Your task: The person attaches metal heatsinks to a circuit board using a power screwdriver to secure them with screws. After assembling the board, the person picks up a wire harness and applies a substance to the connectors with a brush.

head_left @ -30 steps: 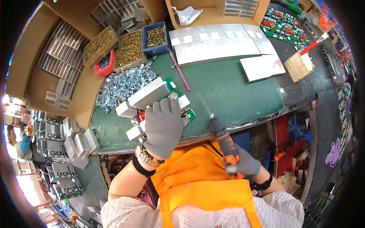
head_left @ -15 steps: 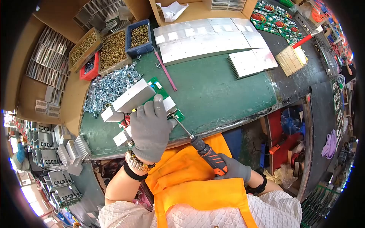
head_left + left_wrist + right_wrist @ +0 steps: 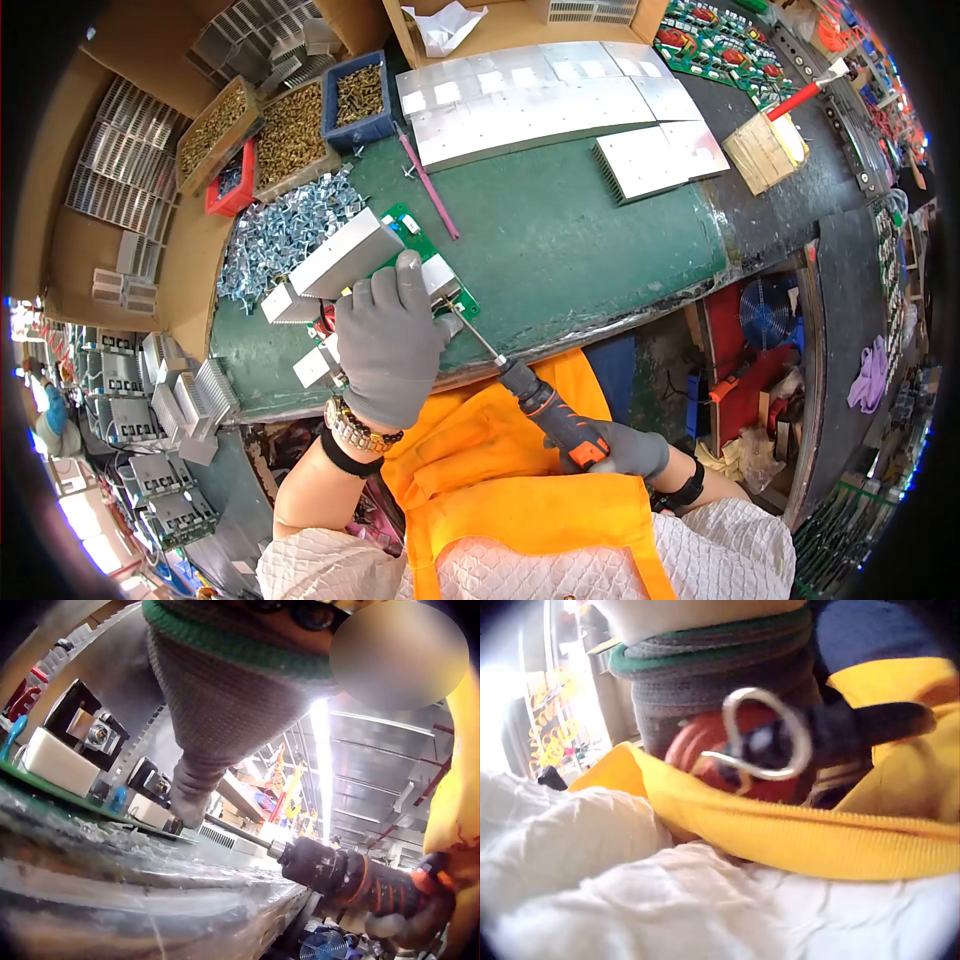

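Observation:
The gloved left hand (image 3: 385,345) lies over the green circuit board (image 3: 418,238), its fingers bent over the parts and its thumb at the board's near right edge. Beside the fingers stands a large silver heat sink (image 3: 345,255) on the board. The gloved right hand (image 3: 625,450) grips a black and orange power screwdriver (image 3: 560,425), whose bit reaches the board's near right corner by the left thumb. In the left wrist view the bit (image 3: 238,829) ends behind the thumb; its tip is hidden. The right wrist view shows the screwdriver's metal hook (image 3: 799,742) by the glove cuff (image 3: 720,690).
A pile of metal clips (image 3: 285,235) lies left of the board, below bins of brass screws (image 3: 298,135) and a blue bin (image 3: 357,98). A pink stick (image 3: 432,190) and silver heat sink plates (image 3: 540,110) lie behind. The table's near edge (image 3: 600,325) is close.
The right hand has brought the screwdriver left and up to the board's corner, and its bit now stays there. The left hand keeps its place on the board while the head view has shifted.

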Action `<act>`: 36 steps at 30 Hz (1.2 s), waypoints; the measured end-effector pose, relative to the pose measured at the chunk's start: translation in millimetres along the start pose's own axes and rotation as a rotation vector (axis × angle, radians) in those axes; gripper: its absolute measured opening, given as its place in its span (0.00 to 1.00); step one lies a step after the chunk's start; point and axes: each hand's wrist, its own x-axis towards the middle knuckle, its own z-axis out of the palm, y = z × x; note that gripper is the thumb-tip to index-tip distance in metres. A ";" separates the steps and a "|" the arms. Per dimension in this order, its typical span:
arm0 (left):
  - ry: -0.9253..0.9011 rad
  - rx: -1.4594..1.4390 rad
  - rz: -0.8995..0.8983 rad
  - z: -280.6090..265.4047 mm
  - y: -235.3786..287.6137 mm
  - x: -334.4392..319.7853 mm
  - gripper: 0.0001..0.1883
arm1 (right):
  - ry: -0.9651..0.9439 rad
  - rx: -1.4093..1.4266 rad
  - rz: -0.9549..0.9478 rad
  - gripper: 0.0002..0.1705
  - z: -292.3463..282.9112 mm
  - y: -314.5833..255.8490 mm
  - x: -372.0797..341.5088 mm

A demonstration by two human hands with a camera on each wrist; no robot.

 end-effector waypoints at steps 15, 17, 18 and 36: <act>-0.055 -0.057 -0.001 -1.2 -1.5 -1.2 0.42 | 0.011 -0.025 -0.018 0.41 13.1 -4.1 7.7; -0.104 -0.058 -0.009 -5.9 -0.8 -0.3 0.39 | 0.009 -0.126 -0.055 0.42 11.4 1.2 8.8; -0.096 -0.054 -0.008 -4.9 -1.7 -0.6 0.39 | 0.008 -0.131 -0.062 0.42 12.1 1.4 7.9; 0.277 -1.839 -0.689 -61.8 -101.0 -62.0 0.22 | 0.658 -1.193 -0.219 0.39 15.6 -133.4 -43.2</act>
